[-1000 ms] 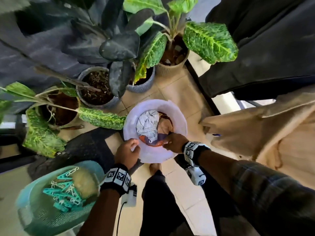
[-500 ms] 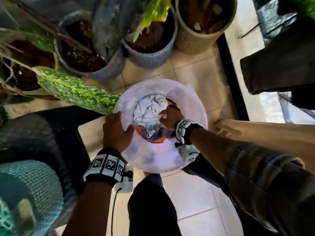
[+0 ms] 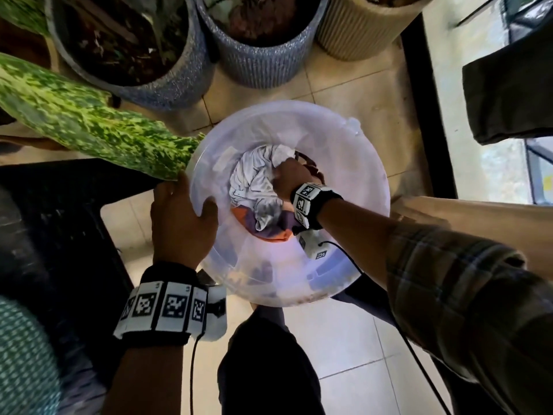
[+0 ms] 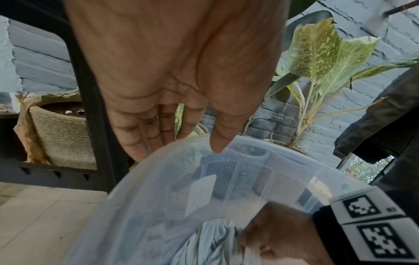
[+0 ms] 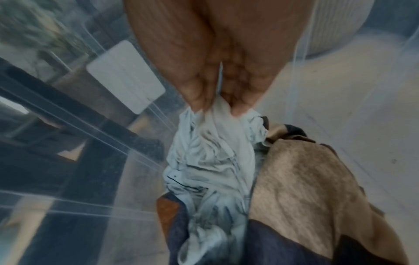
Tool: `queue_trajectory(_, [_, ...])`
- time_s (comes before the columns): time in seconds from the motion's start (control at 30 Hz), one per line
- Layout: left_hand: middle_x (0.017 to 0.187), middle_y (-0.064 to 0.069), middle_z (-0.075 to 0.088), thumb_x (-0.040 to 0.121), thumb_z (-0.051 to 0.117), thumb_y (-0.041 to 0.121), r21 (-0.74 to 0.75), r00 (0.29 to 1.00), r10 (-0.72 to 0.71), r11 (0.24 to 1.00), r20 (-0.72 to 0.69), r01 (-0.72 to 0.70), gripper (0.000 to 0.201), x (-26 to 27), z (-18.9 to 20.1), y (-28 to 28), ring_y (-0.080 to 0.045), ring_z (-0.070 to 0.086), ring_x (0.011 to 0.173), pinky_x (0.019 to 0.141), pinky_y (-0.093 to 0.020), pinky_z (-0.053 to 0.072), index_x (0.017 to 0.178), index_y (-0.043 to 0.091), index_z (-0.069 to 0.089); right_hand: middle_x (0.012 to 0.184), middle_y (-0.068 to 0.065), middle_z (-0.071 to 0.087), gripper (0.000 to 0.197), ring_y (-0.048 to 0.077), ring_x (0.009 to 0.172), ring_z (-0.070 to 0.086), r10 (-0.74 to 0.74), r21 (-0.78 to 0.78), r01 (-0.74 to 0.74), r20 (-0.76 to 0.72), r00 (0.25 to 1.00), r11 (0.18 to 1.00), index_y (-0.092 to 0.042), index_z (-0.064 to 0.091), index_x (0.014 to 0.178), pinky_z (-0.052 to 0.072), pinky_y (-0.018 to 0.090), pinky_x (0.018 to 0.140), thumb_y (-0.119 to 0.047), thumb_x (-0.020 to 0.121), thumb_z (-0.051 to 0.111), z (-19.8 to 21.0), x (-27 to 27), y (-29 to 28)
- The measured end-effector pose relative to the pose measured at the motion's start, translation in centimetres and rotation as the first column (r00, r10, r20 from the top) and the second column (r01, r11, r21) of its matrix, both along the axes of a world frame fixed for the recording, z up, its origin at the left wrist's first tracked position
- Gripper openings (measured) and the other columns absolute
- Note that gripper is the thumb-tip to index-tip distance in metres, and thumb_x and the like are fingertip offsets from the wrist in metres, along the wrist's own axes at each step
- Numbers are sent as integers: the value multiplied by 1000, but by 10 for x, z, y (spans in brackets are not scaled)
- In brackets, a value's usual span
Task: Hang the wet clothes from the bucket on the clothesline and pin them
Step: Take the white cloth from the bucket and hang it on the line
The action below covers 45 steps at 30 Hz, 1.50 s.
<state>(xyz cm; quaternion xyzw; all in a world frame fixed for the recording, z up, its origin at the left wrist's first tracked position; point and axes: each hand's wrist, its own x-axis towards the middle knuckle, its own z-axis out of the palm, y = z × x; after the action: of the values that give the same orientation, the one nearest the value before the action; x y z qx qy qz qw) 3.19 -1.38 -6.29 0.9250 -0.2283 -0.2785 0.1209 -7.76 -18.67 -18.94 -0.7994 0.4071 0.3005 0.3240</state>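
Observation:
A translucent white bucket (image 3: 353, 163) stands on the tiled floor between my feet and the plant pots. Inside lie a crumpled white garment (image 3: 254, 178), a tan cloth (image 5: 301, 188) and a dark blue and orange piece (image 3: 275, 229). My right hand (image 3: 288, 178) is down in the bucket and pinches the white garment (image 5: 208, 152) between thumb and fingers. My left hand (image 3: 179, 217) grips the bucket's near-left rim (image 4: 192, 143), thumb inside, fingers outside.
Three plant pots (image 3: 257, 40) crowd the floor just beyond the bucket, and a mottled green leaf (image 3: 89, 124) reaches over its left rim. A black stand (image 3: 59, 235) is at my left, a teal basket (image 3: 24, 354) at bottom left. Dark and tan cloths (image 3: 508, 70) hang at right.
My head has dropped closer to the bucket. The right hand went deeper inside and took hold of the white garment. The left hand slid round the rim and clasped it.

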Motion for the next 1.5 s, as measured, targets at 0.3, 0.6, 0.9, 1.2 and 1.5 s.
queue_trajectory(0.3, [145,-28,41,93,62,16,-10,991,25,1000,-135,-27,52,-9,15,9,-35,36,138,115,-37,26,137,-8,47,108,7,72,27,25,101,64,-440,155,412,309,843,898,-17,75,101,46,27,87,-9,88,53,94,-7,30])
queue_trajectory(0.6, [140,-20,52,93,62,30,94,894,63,995,-443,-23,58,-45,88,29,-34,49,129,105,-42,40,143,4,46,100,7,67,29,29,97,63,-681,359,580,335,651,731,-8,73,93,52,42,92,2,83,48,198,-75,51])
queue_trajectory(0.9, [136,-3,58,79,58,43,-126,841,-150,987,-520,98,63,-63,204,31,-23,57,123,93,-47,53,138,21,51,92,9,72,31,29,88,66,-361,238,272,596,717,932,-12,75,92,54,39,80,-5,83,47,359,-85,57])
queue_trajectory(1.2, [137,15,51,75,71,32,-227,816,-332,941,-473,252,75,-53,290,21,-12,56,120,94,-34,51,122,76,31,90,-6,74,33,9,89,66,-315,171,315,811,493,934,-22,76,89,51,39,83,-7,85,47,482,-77,64])
queue_trajectory(1.5, [90,11,68,98,54,13,-367,878,-284,920,-385,137,24,-70,352,18,-17,62,89,72,-30,46,91,35,60,89,0,72,33,12,82,68,-387,272,424,897,213,864,-11,77,93,54,28,75,11,86,54,576,-97,74])
